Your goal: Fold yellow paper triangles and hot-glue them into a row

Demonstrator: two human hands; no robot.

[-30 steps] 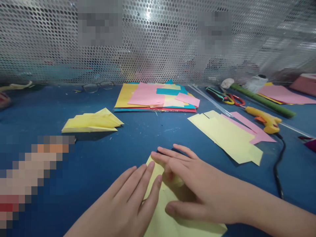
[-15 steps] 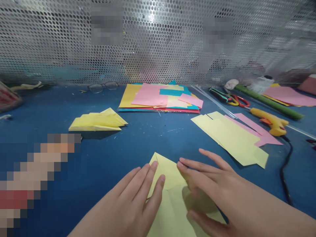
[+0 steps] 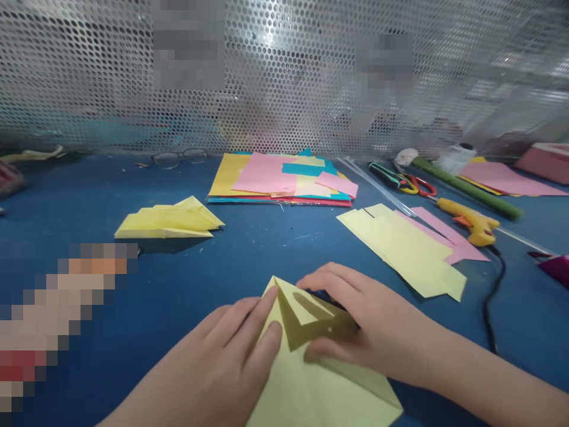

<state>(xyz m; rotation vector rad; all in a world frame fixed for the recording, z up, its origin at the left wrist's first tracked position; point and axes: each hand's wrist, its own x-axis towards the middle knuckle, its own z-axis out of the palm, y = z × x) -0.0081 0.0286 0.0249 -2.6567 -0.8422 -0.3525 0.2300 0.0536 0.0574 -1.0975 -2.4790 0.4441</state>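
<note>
A sheet of pale yellow paper (image 3: 306,385) lies in front of me, its top folded to a point. My left hand (image 3: 235,344) rests flat along its left side, with a fingertip close to the peak. On the right a folded flap (image 3: 306,305) stands raised off the sheet. My right hand (image 3: 351,314) is at this flap, fingers bent behind its outer edge and thumb lower down over the sheet, with a gap between them. The fingers' exact contact with the flap is partly hidden.
A folded yellow paper piece (image 3: 169,219) lies to the left. Behind it are eyeglasses (image 3: 180,157) and a stack of coloured paper (image 3: 267,175). To the right lie yellow cut paper (image 3: 400,249), a yellow glue gun (image 3: 469,220) with a black cord (image 3: 491,302), and pliers (image 3: 391,178).
My right hand has shifted left and curled around the paper's right edge. The right flap, lying flatter before, is now lifted. My left hand stays on the left side.
</note>
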